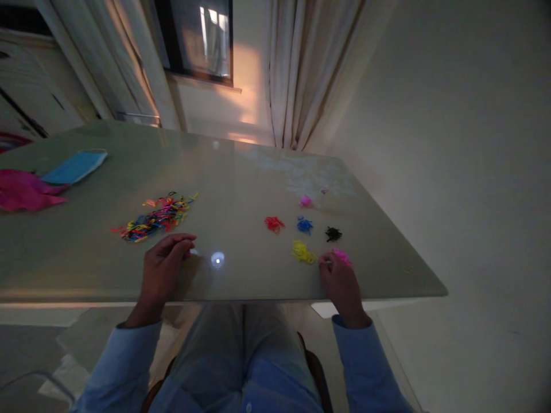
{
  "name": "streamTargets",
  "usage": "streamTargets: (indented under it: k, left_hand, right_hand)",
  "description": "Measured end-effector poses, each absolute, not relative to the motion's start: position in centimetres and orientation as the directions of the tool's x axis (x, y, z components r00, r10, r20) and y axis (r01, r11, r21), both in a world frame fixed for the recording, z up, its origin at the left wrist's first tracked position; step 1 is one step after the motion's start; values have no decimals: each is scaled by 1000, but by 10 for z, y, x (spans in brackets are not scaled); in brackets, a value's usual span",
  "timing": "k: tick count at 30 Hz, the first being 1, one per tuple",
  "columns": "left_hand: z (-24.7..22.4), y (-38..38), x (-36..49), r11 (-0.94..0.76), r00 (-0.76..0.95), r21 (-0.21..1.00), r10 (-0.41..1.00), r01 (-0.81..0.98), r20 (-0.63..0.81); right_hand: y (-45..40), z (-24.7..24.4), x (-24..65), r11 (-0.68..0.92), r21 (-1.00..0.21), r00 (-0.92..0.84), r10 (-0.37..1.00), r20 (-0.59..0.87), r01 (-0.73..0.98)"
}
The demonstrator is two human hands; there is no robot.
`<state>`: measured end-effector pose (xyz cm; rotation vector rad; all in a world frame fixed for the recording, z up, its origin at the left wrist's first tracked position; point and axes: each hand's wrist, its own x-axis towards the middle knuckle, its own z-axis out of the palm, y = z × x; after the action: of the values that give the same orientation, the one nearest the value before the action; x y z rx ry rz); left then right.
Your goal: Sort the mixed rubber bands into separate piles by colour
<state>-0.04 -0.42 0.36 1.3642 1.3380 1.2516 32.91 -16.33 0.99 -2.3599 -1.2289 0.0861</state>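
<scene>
My left hand (167, 261) is over the table at the left, just in front of a mixed pile of colourful small rubber bands (159, 218). Its thumb and fingertips are pressed together, and what they hold, if anything, is too small to make out. On the right, my right hand (341, 281) is closed in a pinch between the yellow bands (303, 252) and the pink bands (342, 256), partly covering the pink ones. Whatever is at its fingertips is unclear. Behind it lie separate heaps of red bands (274, 224), blue bands (304, 225) and black bands (333, 233).
A small bright pink clump (305, 201) sits behind the blue heap, near a small clear object (323, 194). At the far left are a blue face mask (77, 167) and a magenta cloth (28, 191). The glossy table (241, 281) ends by a wall on the right.
</scene>
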Motion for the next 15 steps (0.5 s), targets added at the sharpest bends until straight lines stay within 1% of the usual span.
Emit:
streamTargets:
  k: [3,6,10,15]
  left_hand:
    - [4,-4,-1,-87,-63,983,993,164,98]
    - [6,-5,0,-83,-75,979,992,186,99]
    - [7,-5,1,-68,-99,976,991,207,90]
    - [5,-4,1,-84,-81,980,992,179,100]
  right_hand:
    - [-159,12,328,-526,-388,603,791,105,757]
    - [-156,13,326,-548,-381,617,783,78,744]
    - [-156,12,328,-511,-446,606,790,93,734]
    - [-163,12,331,-441,-558,596,793,125,703]
